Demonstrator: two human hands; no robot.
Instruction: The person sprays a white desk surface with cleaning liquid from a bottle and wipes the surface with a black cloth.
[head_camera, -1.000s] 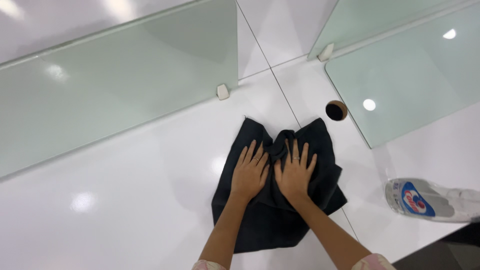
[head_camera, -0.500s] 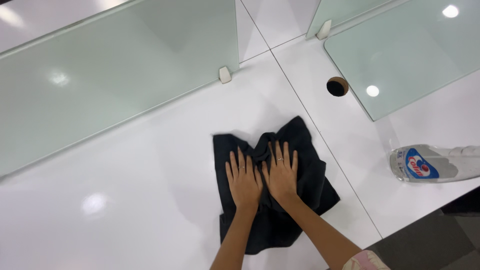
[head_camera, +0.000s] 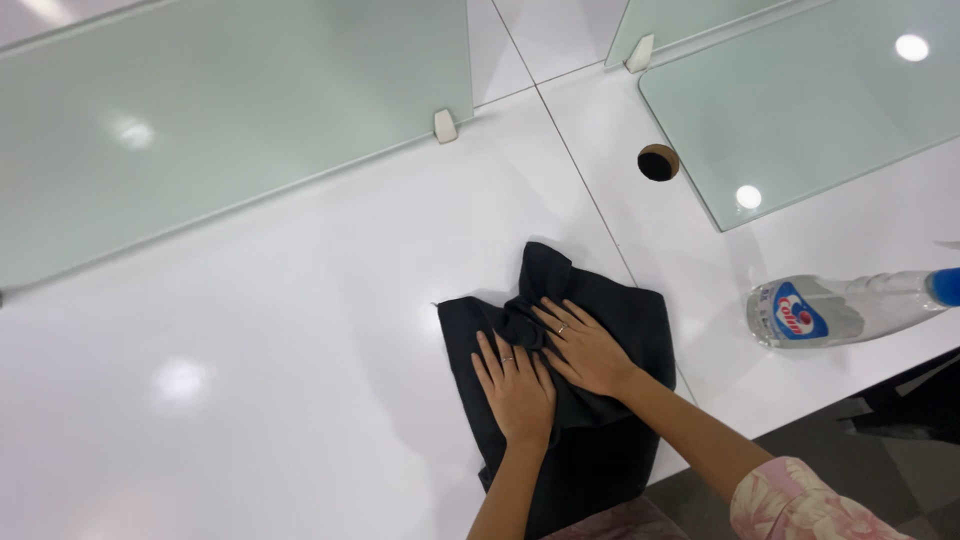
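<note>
Both hands (head_camera: 550, 370) flat atop dark cloth (head_camera: 600, 460), w/o gripping

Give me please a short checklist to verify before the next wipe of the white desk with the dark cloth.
1. Both hands flat on dark cloth: ok; left hand and right hand press it, fingers spread.
2. Cloth fully on white desk: not ok; its near end hangs over the front edge.
3. Cloth smooth: not ok; bunched at the far end.
4. Clear bottle away from cloth: ok; it lies to the right, apart.
5. Round hole away from cloth: ok.
6. Desk dirt remaining: cannot tell.
</note>
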